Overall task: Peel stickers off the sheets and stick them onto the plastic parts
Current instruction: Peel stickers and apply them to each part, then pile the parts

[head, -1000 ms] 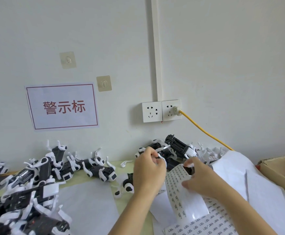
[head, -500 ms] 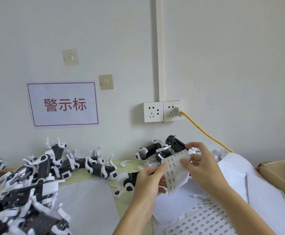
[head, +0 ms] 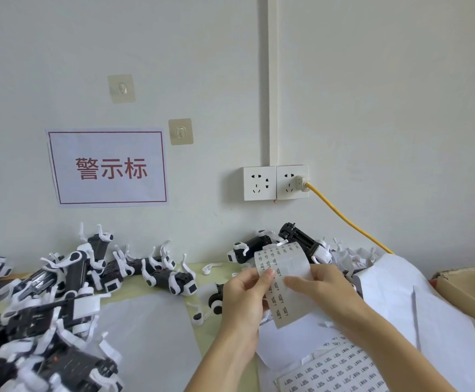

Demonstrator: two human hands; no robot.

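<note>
Sticker sheet held up between both hands

The sticker sheet (head: 283, 284) stands lengthwise, its top edge curling away toward the wall, above the pale green surface (head: 202, 332). Black-and-white plastic parts (head: 69, 281) are heaped along the white wall, below a red-lettered sign (head: 107, 167). The left hand (head: 244, 298) pinches the sheet's left edge in a closed grip; the right hand (head: 325, 292) grips its right side.

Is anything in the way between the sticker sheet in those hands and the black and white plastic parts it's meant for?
Nothing visible. The left hand and right hand hold the sticker sheet above the table, and plastic parts lie just behind it, uncovered.
</note>
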